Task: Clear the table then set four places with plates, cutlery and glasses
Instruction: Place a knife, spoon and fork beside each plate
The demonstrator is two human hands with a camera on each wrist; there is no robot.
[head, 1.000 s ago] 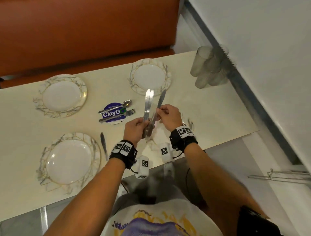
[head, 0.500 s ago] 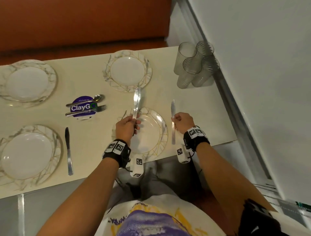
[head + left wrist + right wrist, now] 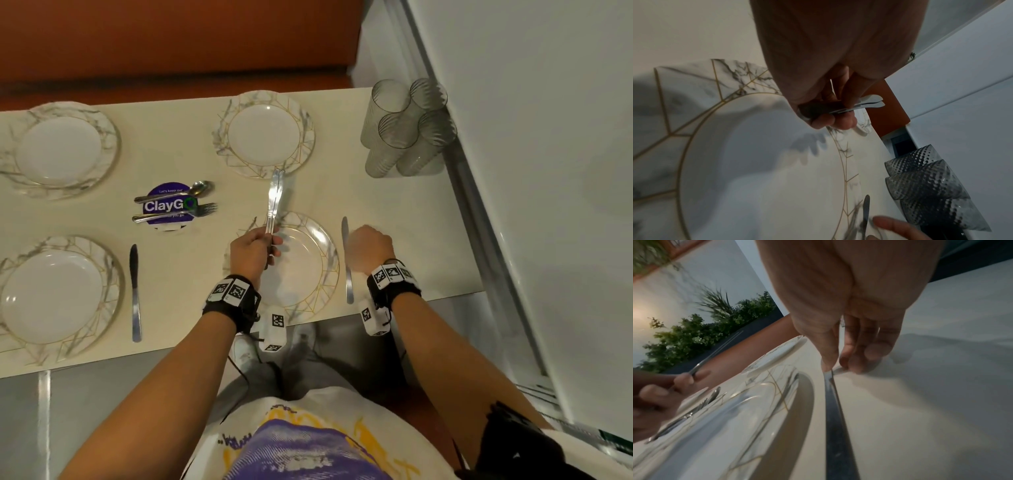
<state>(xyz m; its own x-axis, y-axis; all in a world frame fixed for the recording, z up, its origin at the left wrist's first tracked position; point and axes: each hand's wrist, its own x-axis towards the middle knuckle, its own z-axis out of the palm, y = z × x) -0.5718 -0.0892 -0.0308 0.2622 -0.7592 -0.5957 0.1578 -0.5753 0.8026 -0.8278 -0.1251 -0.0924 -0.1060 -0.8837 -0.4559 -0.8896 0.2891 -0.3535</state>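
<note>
Two knives in hand, one on the bench

Nearest, the right hand [image 3: 371,250] pinches a knife [image 3: 346,260] lying on the bench [image 3: 394,205] just right of the near plate [image 3: 308,263]. Over that plate, the left hand [image 3: 253,250] grasps two knives [image 3: 274,198], blades pointing away. Farther off stand four glasses [image 3: 404,130].

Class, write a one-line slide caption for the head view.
Left hand holds two steel table knives above a marble-patterned plate; right hand places another.

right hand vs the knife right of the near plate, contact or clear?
Touching. In the right wrist view the right hand has thumb and fingertips pinching the knife, which lies flat on the table.
</note>
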